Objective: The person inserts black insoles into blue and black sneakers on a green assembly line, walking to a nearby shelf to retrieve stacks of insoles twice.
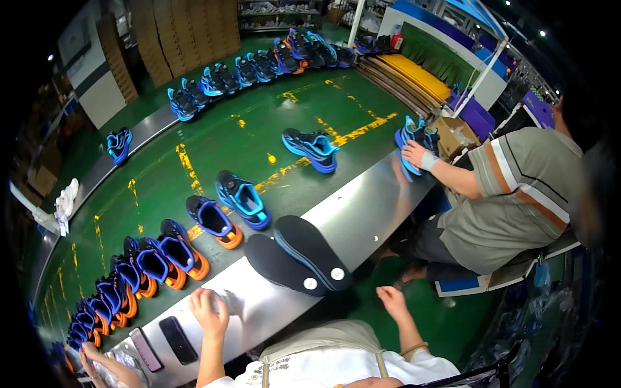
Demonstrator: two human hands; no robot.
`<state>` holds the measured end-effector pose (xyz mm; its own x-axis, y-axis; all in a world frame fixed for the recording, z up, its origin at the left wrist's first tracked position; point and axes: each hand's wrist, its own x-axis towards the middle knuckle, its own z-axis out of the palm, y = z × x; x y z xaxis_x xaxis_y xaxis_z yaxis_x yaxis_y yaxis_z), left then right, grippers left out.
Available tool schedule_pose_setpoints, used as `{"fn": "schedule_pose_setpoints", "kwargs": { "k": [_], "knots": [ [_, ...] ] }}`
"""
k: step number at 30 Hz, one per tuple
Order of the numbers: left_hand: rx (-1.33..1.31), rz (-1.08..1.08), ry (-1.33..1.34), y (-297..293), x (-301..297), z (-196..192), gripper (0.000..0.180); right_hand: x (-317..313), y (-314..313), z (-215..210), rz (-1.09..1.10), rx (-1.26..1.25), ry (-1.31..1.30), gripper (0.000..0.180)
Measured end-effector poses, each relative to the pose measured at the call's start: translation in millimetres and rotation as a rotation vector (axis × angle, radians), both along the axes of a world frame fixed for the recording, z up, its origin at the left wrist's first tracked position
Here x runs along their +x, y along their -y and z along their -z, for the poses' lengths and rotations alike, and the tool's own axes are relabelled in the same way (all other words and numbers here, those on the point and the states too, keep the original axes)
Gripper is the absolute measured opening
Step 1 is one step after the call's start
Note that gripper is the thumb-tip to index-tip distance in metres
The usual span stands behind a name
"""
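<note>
2 black insoles (306,247) lay slantwise on the steel ledge (352,213), overlapping, the right 1 partly on top of the left 1; both looked flat, matt and long, with rounded ends; from where I stood, a thin grey-blue edge showed along the left side of the upper 1; each bore 1 round white sticker (337,273) at its near end, close to the ledge's front edge.

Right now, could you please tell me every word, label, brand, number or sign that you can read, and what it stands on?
None readable.
Stickers on the insoles: marks too small.
Print on the white shirt: too blurred.
Purple panel: pale marks, too small.
</note>
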<state>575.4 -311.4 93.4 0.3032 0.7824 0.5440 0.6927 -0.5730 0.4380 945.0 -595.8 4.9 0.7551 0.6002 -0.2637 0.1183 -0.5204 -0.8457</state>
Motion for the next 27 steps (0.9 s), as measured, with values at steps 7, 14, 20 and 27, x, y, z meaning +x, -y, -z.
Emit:
{"fn": "schedule_pose_setpoints", "kwargs": {
  "k": [7, 14, 20, 27],
  "knots": [
    [-1.372, -0.173, 0.652, 45, 109, 50, 0.091, 27, -65, -61, -0.349, 0.221, -0.634, 0.071],
    [-1.607, -0.108, 0.911, 24, 155, 60, 0.094, 28, -161, -65, -0.598, 0.116, -0.791, 0.085],
    [-1.652, -0.088, 1.071, 14, 171, 84, 0.083, 22, -194, -59, -0.531, -0.059, -1.006, 0.081],
    [-1.673, -0.182, 1.044, 37, 214, 62, 0.096, 64, -182, -66, -0.432, -0.118, -1.201, 0.055]
  ]
}}
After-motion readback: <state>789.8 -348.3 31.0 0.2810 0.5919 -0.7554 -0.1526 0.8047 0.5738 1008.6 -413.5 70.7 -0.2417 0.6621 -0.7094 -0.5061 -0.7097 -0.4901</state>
